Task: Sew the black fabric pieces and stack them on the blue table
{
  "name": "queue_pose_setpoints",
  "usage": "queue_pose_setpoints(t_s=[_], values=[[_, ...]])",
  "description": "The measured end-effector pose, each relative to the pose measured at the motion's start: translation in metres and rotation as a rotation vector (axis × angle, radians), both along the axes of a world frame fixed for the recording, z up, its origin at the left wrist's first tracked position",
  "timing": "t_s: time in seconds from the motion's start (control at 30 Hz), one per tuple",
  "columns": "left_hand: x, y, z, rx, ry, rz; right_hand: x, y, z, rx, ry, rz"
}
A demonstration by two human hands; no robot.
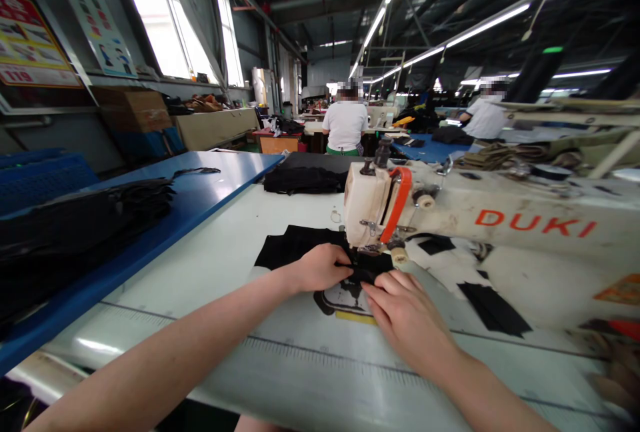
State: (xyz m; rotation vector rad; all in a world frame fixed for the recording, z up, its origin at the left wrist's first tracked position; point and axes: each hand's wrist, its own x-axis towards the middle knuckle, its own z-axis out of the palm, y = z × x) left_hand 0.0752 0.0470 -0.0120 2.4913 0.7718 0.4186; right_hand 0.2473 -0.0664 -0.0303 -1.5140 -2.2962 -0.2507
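Note:
A black fabric piece (295,245) lies flat under the head of a white sewing machine (370,209). My left hand (323,267) is closed, its thumb and fingers pinching the near edge of the fabric just left of the needle area. To the right, my right hand (400,299) also grips that edge, thumb and fingertips pressed together on the cloth. Between and below my hands shows the metal plate (345,297) of the machine bed, with a yellow strip (356,317) along its front. The needle and presser foot are mostly hidden.
A stack of black fabric (305,177) lies behind the machine head. Black strips (493,309) rest under the machine arm. On the left, a blue table (235,169) carries a dark fabric pile (100,225). Two people (345,125) sit farther back.

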Motion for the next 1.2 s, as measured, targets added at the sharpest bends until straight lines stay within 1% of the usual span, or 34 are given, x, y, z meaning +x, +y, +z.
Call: queue_pose_setpoints(t_s=[0.33, 0.47, 0.53, 0.6, 0.7, 0.77, 0.8, 0.97, 1.2], values=[[-0.002, 0.001, -0.005, 0.036, -0.032, -0.011, 0.002, 0.000, 0.000, -0.045, -0.003, 0.010], [-0.003, -0.004, -0.008, 0.077, -0.063, -0.036, 0.003, -0.001, 0.000, -0.050, 0.004, 0.018], [-0.007, -0.010, -0.010, 0.133, -0.081, -0.051, 0.003, -0.002, 0.000, -0.046, 0.015, 0.024], [-0.011, -0.017, -0.012, 0.221, -0.085, -0.068, 0.004, -0.004, 0.001, -0.029, 0.051, 0.041], [-0.017, -0.024, -0.017, 0.348, -0.052, -0.095, 0.006, -0.004, 0.001, 0.060, 0.157, 0.056], [-0.019, -0.025, -0.020, 0.411, -0.022, -0.112, 0.006, -0.002, 0.000, 0.103, 0.196, 0.042], [-0.019, -0.025, -0.022, 0.442, -0.008, -0.123, 0.005, 0.000, 0.000, 0.095, 0.191, 0.031], [-0.016, -0.023, -0.030, 0.586, 0.021, -0.151, 0.001, 0.006, -0.006, -0.050, 0.104, -0.001], [-0.013, -0.025, -0.033, 0.646, 0.037, -0.126, -0.002, 0.007, -0.005, -0.063, 0.097, -0.011]])
